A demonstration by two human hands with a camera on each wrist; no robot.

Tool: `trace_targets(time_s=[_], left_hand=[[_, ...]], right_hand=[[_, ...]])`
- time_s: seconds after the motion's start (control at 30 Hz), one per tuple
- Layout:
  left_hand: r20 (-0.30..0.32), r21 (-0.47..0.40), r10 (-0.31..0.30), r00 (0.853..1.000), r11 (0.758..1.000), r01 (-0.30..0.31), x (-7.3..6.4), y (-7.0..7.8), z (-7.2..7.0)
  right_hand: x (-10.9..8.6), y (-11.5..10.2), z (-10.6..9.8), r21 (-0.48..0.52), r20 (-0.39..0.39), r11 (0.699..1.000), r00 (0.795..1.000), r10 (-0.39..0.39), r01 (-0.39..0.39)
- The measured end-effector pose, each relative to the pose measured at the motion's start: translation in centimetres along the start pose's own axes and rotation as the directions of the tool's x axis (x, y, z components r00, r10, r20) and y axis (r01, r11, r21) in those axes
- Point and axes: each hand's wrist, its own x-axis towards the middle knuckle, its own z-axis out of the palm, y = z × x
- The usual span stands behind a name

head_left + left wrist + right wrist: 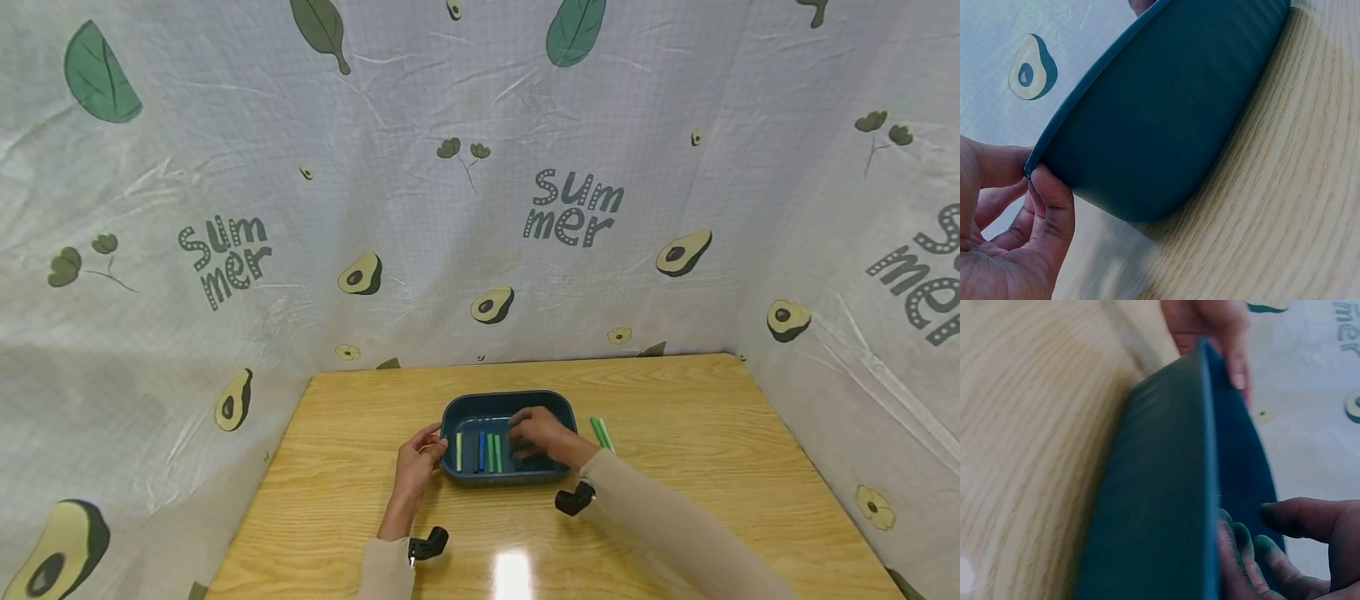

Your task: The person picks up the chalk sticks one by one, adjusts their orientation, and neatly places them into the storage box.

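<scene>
A dark blue plastic tray (pixel 495 480) stands on the table. Its left rim is pinched between the thumb and fingers of my left hand (pixel 414 467), clearly seen in the left wrist view. Inside the tray's left half, chalk-like sticks lie side by side: a pale yellow-green stick (pixel 459 451), a dark stick (pixel 476 454), a blue stick (pixel 482 451) and two green sticks (pixel 493 452). My right hand (pixel 542 432) reaches into the right half, fingers bent loosely down. In the right wrist view its thumb and smudged fingertips (pixel 1267 544) stand apart, with nothing visible between them.
Right of the tray, a green stick (pixel 597 429) and a pale green stick (pixel 606 433) lie on the wooden table (pixel 675 467), partly behind the right forearm. A patterned white sheet (pixel 420 208) hangs behind and along both sides of the table.
</scene>
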Motion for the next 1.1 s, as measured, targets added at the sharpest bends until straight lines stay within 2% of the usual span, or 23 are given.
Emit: trace_targets(time_s=[0.27, 0.37, 0.67, 0.87, 1.1], left_hand=[[-0.025, 0.020, 0.011, 1.000, 1.000, -0.010, 0.5, -0.8, 0.1], [-0.029, 0.025, 0.009, 1.000, 1.000, -0.008, 0.4, -0.7, 0.0], [-0.016, 0.004, 0.009, 1.000, 1.000, -0.009, 0.3, -0.5, 0.0], [-0.014, -0.008, 0.006, 1.000, 1.000, -0.006, 0.4, -0.6, 0.0], [-0.002, -0.014, -0.004, 1.000, 1.000, 0.004, 0.4, -0.8, 0.0]], right_hand=[[-1.0, -0.5, -1.8, 0.117, 0.016, 0.991, 0.998, -0.065, 0.063], [-1.5, -0.6, -2.6, 0.165, 0.006, 0.983, 0.996, -0.086, 0.084], [-4.0, -0.8, -5.2, 0.205, -0.060, 0.967, 0.988, -0.144, 0.154], [-5.7, -0.5, -6.7, 0.181, -0.087, 0.969, 0.984, -0.156, 0.170], [-7.4, -0.1, -8.1, 0.122, -0.163, 0.972, 0.970, -0.180, 0.201]])
